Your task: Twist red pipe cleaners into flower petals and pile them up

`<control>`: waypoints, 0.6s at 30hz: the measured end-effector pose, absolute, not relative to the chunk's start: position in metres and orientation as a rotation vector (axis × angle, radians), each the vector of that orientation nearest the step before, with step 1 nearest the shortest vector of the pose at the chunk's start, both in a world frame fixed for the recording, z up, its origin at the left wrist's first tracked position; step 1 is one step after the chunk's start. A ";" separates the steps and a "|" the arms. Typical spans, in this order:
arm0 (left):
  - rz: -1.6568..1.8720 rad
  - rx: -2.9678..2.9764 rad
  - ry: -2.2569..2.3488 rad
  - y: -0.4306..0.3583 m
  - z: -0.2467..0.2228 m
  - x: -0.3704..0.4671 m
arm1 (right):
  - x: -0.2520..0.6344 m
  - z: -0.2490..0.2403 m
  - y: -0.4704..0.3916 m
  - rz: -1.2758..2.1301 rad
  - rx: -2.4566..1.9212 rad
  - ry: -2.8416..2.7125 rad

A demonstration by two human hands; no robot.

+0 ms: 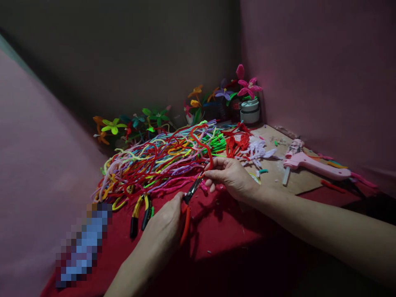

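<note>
My left hand [165, 222] is closed around a pair of red-handled long-nose pliers [192, 192], with the dark jaws pointing up and right. Their tip meets the lower end of a red pipe cleaner [206, 146] or lies right beside it; the exact contact is too small to tell. Thumb and fingers of my right hand [230, 175] pinch that pipe cleaner near the same end, while its length curves up over the pile. Just behind both hands spreads a heap of many-coloured pipe cleaners [148, 165]. Yellow-and-black pliers [140, 214] lie left of my left hand.
A pink glue gun [321, 165] rests on a board [278, 181] at right. Red petal shapes [236, 144] and white ones [258, 150] lie nearby. Pipe-cleaner flowers [113, 126] and a lidded pale jar [250, 112] stand behind. Red cloth [222, 231] covers the table; a blurred patch [86, 243] is at left.
</note>
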State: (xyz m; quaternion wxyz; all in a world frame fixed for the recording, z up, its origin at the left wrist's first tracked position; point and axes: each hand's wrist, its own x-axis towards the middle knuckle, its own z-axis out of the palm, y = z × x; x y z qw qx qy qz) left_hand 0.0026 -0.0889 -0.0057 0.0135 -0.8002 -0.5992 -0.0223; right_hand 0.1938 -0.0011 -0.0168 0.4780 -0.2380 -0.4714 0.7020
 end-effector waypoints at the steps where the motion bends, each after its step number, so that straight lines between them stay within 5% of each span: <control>1: -0.082 -2.518 -1.869 -0.089 -0.007 0.003 | 0.194 -0.017 -0.001 1.723 -0.575 -1.142; 18: 0.004 -2.486 -2.092 -0.092 -0.011 0.010 | 0.193 -0.018 0.001 1.784 -0.574 -1.066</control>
